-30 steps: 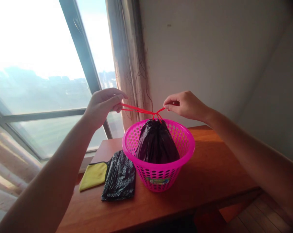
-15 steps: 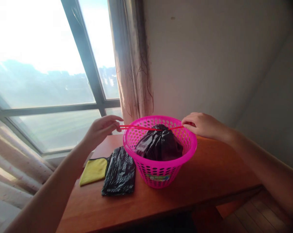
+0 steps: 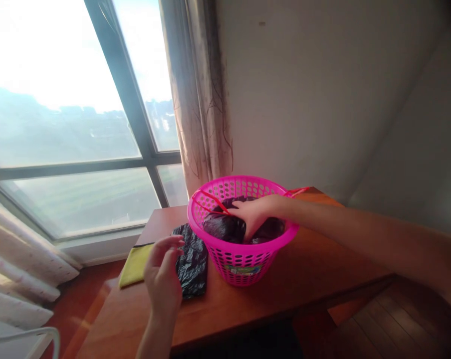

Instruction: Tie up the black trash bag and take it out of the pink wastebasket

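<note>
A black drawstring garbage bag (image 3: 223, 228) sits bunched inside the pink plastic basket (image 3: 244, 267). My right hand (image 3: 257, 213) reaches over the rim and grips the bag's gathered top, thumb pressed into the plastic and some fingers hidden. One red drawstring loop (image 3: 215, 200) lies slack at the left side, and another red loop (image 3: 298, 191) hangs over the right rim. In front of the table's left part, my left hand (image 3: 163, 279) is raised with nothing in it, its fingers loosely curled and apart from the thumb.
A folded black plastic bag (image 3: 193, 269) lies left of the basket, partly behind my left hand. Next to it is a yellow cloth (image 3: 133, 267) with a dark edge. All rest on the wooden table (image 3: 225, 309), near a window and curtain (image 3: 199, 99).
Both hands have let go of the red drawstrings, which now lie slack. My right hand moved left into the basket onto the bag; my left hand dropped down toward me.
</note>
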A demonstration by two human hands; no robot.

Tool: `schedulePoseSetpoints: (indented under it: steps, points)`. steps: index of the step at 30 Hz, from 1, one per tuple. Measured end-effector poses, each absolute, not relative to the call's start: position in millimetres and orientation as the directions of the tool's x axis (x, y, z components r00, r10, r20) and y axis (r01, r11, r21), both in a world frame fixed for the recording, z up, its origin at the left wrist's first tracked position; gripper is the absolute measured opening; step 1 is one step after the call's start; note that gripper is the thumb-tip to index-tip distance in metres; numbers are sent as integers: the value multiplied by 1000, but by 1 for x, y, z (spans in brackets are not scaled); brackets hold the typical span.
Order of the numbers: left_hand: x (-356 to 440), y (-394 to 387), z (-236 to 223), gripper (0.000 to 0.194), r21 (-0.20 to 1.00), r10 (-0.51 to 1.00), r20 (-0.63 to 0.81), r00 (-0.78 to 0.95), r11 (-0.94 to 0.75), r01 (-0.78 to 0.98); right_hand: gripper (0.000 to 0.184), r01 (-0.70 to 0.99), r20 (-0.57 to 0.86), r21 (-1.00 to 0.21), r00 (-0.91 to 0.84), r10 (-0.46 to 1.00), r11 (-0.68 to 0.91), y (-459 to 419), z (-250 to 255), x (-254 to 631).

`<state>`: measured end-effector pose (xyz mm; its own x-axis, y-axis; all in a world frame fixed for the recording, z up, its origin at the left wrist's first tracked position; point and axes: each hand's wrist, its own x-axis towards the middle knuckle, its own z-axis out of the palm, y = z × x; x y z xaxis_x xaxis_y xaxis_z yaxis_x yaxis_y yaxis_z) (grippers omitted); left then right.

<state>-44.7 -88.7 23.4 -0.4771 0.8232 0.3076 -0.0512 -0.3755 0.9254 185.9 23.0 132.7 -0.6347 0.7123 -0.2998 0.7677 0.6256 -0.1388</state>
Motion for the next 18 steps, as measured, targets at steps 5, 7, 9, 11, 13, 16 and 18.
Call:
schedulePoseSetpoints:
  steps: [5, 7, 9, 11, 13, 16, 18]
  points:
    - [-28, -112, -20, 12, 967, 890, 254, -379, -243, 77, 67, 623, -253, -263, -781, 570, 737, 28, 126, 180]
    - [-21, -117, -29, 13, 969, 911, 246, -330, -232, 82, 40, 564, -118, -274, -824, 555, 779, 29, 132, 179]
    - [-15, -118, -39, 14, 970, 931, 242, -275, -238, 49, 23, 525, 1, -261, -839, 544, 810, 30, 142, 180]
    - [-11, -118, -49, 15, 971, 950, 232, -211, -237, -3, 15, 491, 95, -272, -842, 531, 828, 30, 158, 184]
    - [-6, -117, -60, 15, 974, 967, 211, -146, -219, -47, 14, 476, 181, -292, -824, 536, 830, 29, 179, 191]
    - [0, -118, -72, 14, 981, 981, 176, -81, -182, -73, 13, 517, 359, -251, -735, 575, 818, 26, 216, 206]
    - [6, -120, -76, 13, 982, 985, 166, -56, -170, -79, 12, 574, 496, -189, -644, 582, 797, 23, 244, 217]
